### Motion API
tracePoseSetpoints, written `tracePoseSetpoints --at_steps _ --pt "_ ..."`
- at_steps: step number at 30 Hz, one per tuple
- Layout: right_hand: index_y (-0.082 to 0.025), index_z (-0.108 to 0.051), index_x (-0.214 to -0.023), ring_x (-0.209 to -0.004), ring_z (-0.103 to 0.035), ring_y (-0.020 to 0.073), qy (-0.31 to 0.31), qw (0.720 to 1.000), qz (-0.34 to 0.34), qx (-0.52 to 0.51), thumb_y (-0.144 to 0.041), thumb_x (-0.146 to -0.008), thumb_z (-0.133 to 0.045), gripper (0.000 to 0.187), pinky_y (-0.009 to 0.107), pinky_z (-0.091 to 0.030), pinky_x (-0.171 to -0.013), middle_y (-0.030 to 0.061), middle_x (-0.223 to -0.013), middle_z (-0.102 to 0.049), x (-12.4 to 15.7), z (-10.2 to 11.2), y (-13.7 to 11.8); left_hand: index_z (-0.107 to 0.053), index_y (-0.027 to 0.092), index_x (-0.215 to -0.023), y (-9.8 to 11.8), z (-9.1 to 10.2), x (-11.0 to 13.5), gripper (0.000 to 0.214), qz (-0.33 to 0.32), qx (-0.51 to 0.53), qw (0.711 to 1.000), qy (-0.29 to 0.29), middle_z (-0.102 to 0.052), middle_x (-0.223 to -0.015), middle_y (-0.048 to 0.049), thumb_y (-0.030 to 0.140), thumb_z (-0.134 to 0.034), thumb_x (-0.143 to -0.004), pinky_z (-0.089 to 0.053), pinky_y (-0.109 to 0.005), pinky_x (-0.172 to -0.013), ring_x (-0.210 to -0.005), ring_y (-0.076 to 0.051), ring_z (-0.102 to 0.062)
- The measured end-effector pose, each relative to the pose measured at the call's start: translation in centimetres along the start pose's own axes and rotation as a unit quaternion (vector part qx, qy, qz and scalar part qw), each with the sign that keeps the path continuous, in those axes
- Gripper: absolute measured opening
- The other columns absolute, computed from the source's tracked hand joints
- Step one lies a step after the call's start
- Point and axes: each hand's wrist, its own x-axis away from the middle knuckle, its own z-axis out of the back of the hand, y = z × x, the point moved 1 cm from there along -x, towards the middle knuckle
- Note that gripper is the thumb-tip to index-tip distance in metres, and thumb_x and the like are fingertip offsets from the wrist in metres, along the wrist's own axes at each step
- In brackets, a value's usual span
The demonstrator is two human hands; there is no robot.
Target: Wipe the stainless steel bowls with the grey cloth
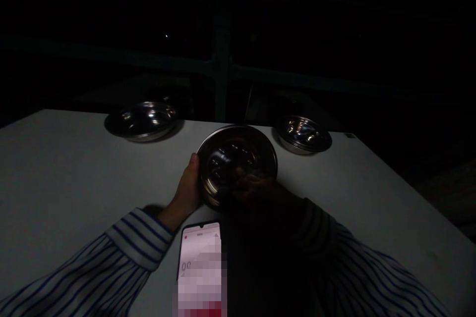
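A shiny metal bowl (pixel 219 151) is tilted toward me in the middle of the white table. My left hand (pixel 188 185) grips its left side, with the thumb up along the rim and the fingers hidden behind. Inside the bowl's lower right part is my right hand (pixel 260 190), in deep shadow and blurred. Its fingers are too dark to make out, and whether they hold something does not show. Below the bowl lies a phone (pixel 199 250) with a lit screen, partly covered by blurred blocks.
A wide metal bowl (pixel 143 121) stands at the table's back left. Another metal bowl or small stack (pixel 303 133) stands at the back right. The white table (pixel 74 173) ends just behind them. Beyond it, dark frame bars (pixel 222 69) are faintly visible.
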Motion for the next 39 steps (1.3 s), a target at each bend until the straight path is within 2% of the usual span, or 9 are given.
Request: tracePoseSetpoints --at_steps 4,8,12,18,22,26,29,33,39 --pt "-0.016 -0.05 -0.124 -0.116 -0.045 0.0261 0.062 0.996 0.044 -0.041 -0.029 -0.089 -0.039 0.038 0.045 -0.039 -0.093 0.0117 -0.126 -0.051 -1.0 -1.3 -1.2 -0.068 0.021 -0.092 0.4 -0.3 0.1 0.059 -0.008 -0.01 1.0 0.019 -0.071 -0.092 -0.0038 0.069 -0.045 -0.07 -0.039 -0.038 -0.096 -0.105 -0.027 -0.057" --pt "-0.016 -0.06 -0.111 -0.12 -0.042 0.0288 0.02 1.0 0.017 -0.009 -0.027 -0.085 -0.047 0.032 0.046 -0.038 -0.093 0.0128 -0.132 -0.046 0.0 -0.5 -0.4 -0.067 0.02 -0.097 -0.1 0.2 -0.2 0.059 0.001 -0.024 0.999 0.021 -0.071 -0.096 -0.0049 0.068 -0.041 -0.073 -0.04 -0.04 -0.095 -0.104 -0.027 -0.058" --pt "-0.019 -0.067 -0.099 -0.104 -0.054 0.0273 -0.039 0.999 -0.009 0.002 -0.032 -0.082 -0.051 0.027 0.046 -0.04 -0.089 0.0115 -0.128 -0.05 0.9 0.5 0.7 -0.066 0.02 -0.099 -0.3 0.4 -0.3 0.058 0.012 -0.017 0.999 0.031 -0.07 -0.097 -0.0062 0.067 -0.043 -0.073 -0.041 -0.039 -0.093 -0.104 -0.027 -0.058" --pt "-0.016 -0.045 -0.129 -0.123 -0.039 0.0288 0.034 0.998 0.047 -0.034 -0.028 -0.085 -0.046 0.046 0.046 -0.04 -0.091 0.013 -0.136 -0.042 -0.4 -0.9 -0.4 -0.068 0.02 -0.09 0.1 -0.4 -0.1 0.055 -0.004 0.014 1.0 0.02 -0.071 -0.092 -0.0041 0.066 -0.046 -0.072 -0.04 -0.038 -0.094 -0.102 -0.025 -0.059" --pt "-0.017 -0.052 -0.122 -0.119 -0.043 0.0275 0.016 0.997 0.065 -0.044 -0.03 -0.083 -0.049 0.041 0.043 -0.041 -0.09 0.0118 -0.134 -0.044 0.1 -0.9 0.3 -0.068 0.019 -0.092 0.3 -0.4 -0.1 0.056 0.003 0.021 1.0 0.007 -0.071 -0.091 -0.0056 0.067 -0.047 -0.071 -0.041 -0.04 -0.093 -0.102 -0.027 -0.059" --pt "-0.02 -0.062 -0.108 -0.11 -0.05 0.0255 -0.022 0.999 0.033 -0.036 -0.028 -0.079 -0.055 0.031 0.042 -0.039 -0.091 0.0099 -0.126 -0.052 1.1 -0.1 1.4 -0.068 0.019 -0.093 0.5 -0.4 -0.3 0.055 0.012 0.035 0.999 0.002 -0.071 -0.092 -0.006 0.065 -0.049 -0.071 -0.04 -0.041 -0.094 -0.104 -0.028 -0.058" --pt "-0.02 -0.061 -0.111 -0.109 -0.051 0.0263 -0.019 0.999 0.035 -0.026 -0.026 -0.08 -0.055 0.032 0.044 -0.04 -0.09 0.0115 -0.127 -0.051 0.8 -0.2 1.3 -0.068 0.02 -0.091 0.5 -0.6 -0.3 0.053 0.022 0.056 0.998 -0.002 -0.072 -0.088 -0.0053 0.065 -0.05 -0.07 -0.04 -0.042 -0.095 -0.105 -0.028 -0.058" --pt "-0.017 -0.051 -0.122 -0.12 -0.042 0.0279 0.011 0.997 0.074 -0.032 -0.026 -0.08 -0.055 0.043 0.046 -0.038 -0.092 0.0138 -0.128 -0.049 -0.2 -1.5 0.5 -0.069 0.02 -0.085 0.6 -0.8 -0.1 0.05 0.023 0.07 0.997 0.006 -0.072 -0.084 -0.0047 0.064 -0.05 -0.07 -0.039 -0.041 -0.097 -0.108 -0.028 -0.056" --pt "-0.012 -0.046 -0.125 -0.117 -0.046 0.0262 0.039 0.994 0.097 -0.033 -0.025 -0.084 -0.05 0.042 0.047 -0.037 -0.094 0.0147 -0.123 -0.053 -0.2 -2.4 0.7 -0.068 0.019 -0.077 1.1 -0.7 -0.1 0.051 0.054 0.091 0.992 -0.062 -0.072 -0.082 -0.0066 0.066 -0.049 -0.069 -0.041 -0.044 -0.095 -0.11 -0.031 -0.055"
